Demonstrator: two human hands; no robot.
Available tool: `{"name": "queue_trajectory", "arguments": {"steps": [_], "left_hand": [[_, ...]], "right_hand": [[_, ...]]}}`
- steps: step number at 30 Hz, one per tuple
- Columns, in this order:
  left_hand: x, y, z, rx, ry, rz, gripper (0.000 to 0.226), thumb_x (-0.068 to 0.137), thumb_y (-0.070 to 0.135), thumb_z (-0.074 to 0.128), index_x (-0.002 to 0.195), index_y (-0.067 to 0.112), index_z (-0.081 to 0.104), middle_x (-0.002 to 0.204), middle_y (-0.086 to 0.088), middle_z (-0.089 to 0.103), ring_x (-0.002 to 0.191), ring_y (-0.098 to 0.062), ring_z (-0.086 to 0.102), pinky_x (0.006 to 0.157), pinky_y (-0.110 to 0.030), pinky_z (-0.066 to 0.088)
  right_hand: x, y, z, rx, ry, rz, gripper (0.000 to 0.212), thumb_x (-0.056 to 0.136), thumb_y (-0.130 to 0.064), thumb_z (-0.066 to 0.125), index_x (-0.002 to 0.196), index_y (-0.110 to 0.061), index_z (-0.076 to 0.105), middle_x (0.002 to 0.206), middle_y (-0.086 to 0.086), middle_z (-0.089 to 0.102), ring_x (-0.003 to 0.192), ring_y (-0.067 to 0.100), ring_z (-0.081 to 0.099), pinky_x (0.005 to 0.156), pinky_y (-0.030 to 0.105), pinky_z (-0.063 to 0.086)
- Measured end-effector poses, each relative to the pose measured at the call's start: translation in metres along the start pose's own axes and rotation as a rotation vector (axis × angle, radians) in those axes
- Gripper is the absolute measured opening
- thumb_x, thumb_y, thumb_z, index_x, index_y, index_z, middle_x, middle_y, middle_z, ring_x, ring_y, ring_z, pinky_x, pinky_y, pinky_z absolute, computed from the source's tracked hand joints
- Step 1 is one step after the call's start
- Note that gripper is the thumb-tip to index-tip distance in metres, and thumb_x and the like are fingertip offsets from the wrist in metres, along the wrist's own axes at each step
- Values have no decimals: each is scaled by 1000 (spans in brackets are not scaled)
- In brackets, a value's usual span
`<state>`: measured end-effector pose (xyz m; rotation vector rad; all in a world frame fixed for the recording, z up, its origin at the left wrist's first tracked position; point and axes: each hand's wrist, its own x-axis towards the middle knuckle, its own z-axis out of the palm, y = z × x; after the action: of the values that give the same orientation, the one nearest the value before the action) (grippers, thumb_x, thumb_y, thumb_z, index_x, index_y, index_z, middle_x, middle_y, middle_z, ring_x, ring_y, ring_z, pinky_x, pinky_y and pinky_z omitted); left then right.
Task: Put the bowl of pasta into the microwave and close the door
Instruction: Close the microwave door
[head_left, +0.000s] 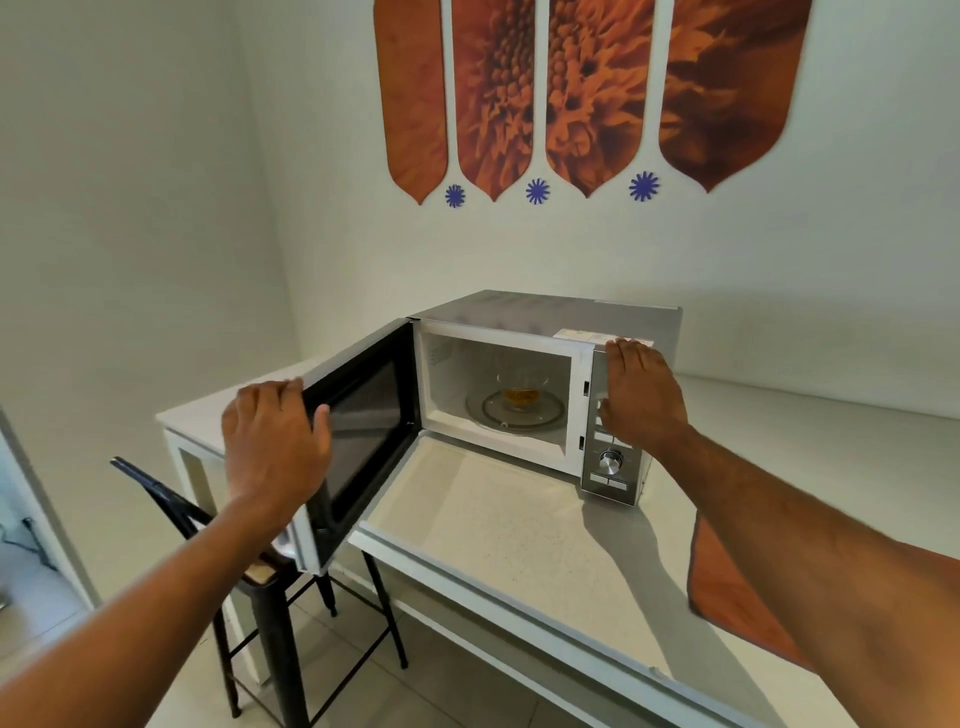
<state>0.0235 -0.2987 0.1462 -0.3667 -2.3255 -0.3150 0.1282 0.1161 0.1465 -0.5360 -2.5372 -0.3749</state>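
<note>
A silver microwave (550, 317) stands on a pale counter (519, 530). A clear glass bowl of pasta (521, 387) rests on the glass turntable inside the white cavity. The microwave door (363, 415) hangs wide open to the left, its dark window facing right. My left hand (275, 441) lies on the outer edge of the door, fingers over its top and thumb on the inner side. My right hand (641, 397) is pressed flat against the top of the control panel, fingers reaching the microwave's upper right corner.
A black metal stool (270, 587) stands below the open door, in front of the counter. An orange cloth (737, 597) lies on the counter at the right, under my right forearm. Orange flower panels (587, 88) hang on the wall above.
</note>
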Motion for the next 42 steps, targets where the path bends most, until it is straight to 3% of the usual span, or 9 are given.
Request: {"name": "queue_trajectory", "arguments": {"steps": [5,9,13,17,22,26,31,37,42], "left_hand": [[3,18,-7,-371,121,74,37,103,27,40,112,11,72,103,-10,76,100,-31,61,85,-45,45],[0,33,1,-842,94,14,26,102,19,48,125,17,59,108,0,74,96,-14,66,83,-31,53],[-14,58,22,-1028,-108,-171,46,96,40,57,132,14,50,121,-3,61,104,-16,63,85,-30,54],[-12,96,36,-1168,-322,-364,49,94,51,52,113,7,58,101,-11,65,95,-26,63,75,-26,48],[-6,145,49,-1378,-543,-360,49,98,49,47,96,4,67,81,-7,69,73,-16,65,63,-19,52],[7,177,58,-1487,-676,-379,39,97,44,52,88,7,64,79,-11,68,66,-16,66,56,-17,55],[25,207,73,-1542,-807,-336,36,94,44,58,91,10,69,85,-12,71,70,-19,69,76,-37,60],[47,232,88,-1525,-947,-317,48,91,48,62,100,2,71,83,-11,74,72,-20,69,67,-29,56],[60,255,99,-1531,-988,-355,37,93,45,61,94,9,69,81,-7,71,69,-16,68,67,-29,57]], "right_hand": [[1,-2,1,16,-5,11,86,79,-32,67,151,0,31,154,21,41,142,37,39,122,48,27],[2,-2,0,28,-19,17,86,81,-35,66,152,-1,30,155,20,40,144,36,38,123,48,27],[3,-4,-2,36,-30,30,86,85,-41,63,153,-5,27,158,17,38,146,34,35,123,47,25],[5,-8,-2,67,-26,71,82,87,-43,62,153,-8,28,158,15,38,146,33,35,123,46,26],[6,-8,-4,101,3,98,72,92,-38,60,152,-9,32,158,13,41,146,31,37,123,44,26],[7,-10,-5,115,41,107,65,95,-32,58,152,-8,37,157,12,42,146,30,38,122,41,27],[9,-13,-6,156,66,138,58,95,-24,56,149,-10,43,155,9,46,144,27,41,122,40,30],[12,-15,-10,183,114,200,49,93,-17,60,142,-18,54,148,2,56,138,22,49,111,38,42],[15,-17,-13,207,148,255,39,97,-24,57,135,-23,61,140,-2,63,131,21,56,99,38,51]]}}
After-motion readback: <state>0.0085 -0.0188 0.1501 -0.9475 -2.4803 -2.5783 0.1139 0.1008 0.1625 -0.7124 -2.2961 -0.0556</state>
